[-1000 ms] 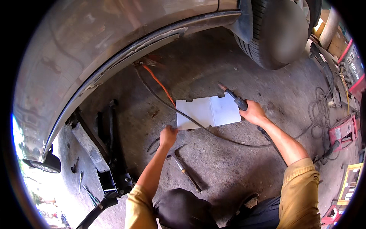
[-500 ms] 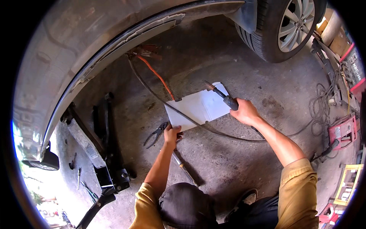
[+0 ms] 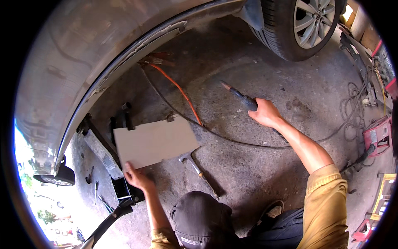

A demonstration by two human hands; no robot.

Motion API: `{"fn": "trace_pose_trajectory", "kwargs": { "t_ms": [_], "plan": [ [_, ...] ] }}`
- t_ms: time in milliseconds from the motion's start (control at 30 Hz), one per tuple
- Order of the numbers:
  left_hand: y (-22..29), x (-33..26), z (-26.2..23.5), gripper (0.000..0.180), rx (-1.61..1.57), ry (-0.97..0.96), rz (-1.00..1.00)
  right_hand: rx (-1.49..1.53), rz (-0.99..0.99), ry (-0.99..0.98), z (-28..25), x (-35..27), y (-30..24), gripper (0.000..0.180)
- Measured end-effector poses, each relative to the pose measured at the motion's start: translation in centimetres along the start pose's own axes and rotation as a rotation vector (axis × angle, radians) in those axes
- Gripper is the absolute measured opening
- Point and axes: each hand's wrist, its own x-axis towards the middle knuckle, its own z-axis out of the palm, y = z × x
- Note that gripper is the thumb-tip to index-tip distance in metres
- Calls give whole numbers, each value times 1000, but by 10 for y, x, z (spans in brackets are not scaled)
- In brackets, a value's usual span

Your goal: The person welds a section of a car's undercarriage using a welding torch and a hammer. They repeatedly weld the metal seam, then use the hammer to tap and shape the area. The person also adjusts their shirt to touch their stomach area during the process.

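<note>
My left hand (image 3: pixel 139 177) grips the lower left corner of a flat cardboard sheet (image 3: pixel 155 141), its tan face up and its edges notched. The sheet lies over the floor at the left, beside the floor jack. In my right hand (image 3: pixel 266 113) is a welding torch (image 3: pixel 242 97), its copper-coloured nozzle pointing up and to the left, away from the sheet. A hammer (image 3: pixel 198 169) with a two-part handle rests on the floor near the sheet's lower right corner. Both hands are closed.
A car body (image 3: pixel 78 62) with a rough, scraped sill curves overhead at left; its wheel (image 3: pixel 286 31) stands at upper right. A dark cable (image 3: pixel 232 142) and an orange hose (image 3: pixel 178 88) cross the floor. A floor jack (image 3: pixel 101 151) is left, a red machine (image 3: pixel 377 136) right.
The sheet has moved left with my left hand and shows its tan face instead of the white one. The pliers have gone from view. My right hand still holds the torch, nearly in place.
</note>
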Motion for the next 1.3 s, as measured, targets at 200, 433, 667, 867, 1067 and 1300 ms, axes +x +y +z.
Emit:
{"fn": "trace_pose_trajectory", "kwargs": {
  "t_ms": [200,433,667,867,1067,1300],
  "plan": [
    [99,-7,18,26,166,-295,298,11,-12,-1,-4,-1,5,29],
    [1,-89,71,24,362,-668,83,53,-84,86,-12,0,-13,34],
    [-25,-82,83,38,114,-552,-22,237,-79,1,-46,-6,-36,30],
    [40,-66,117,46,182,-541,41,238,-390,85,-54,-40,-85,48],
    [51,-53,111,46,183,-453,43,243,-490,121,-65,-67,-131,57],
    [79,-29,87,42,126,-366,83,343,-558,54,-64,-89,-165,61]
  ]
}}
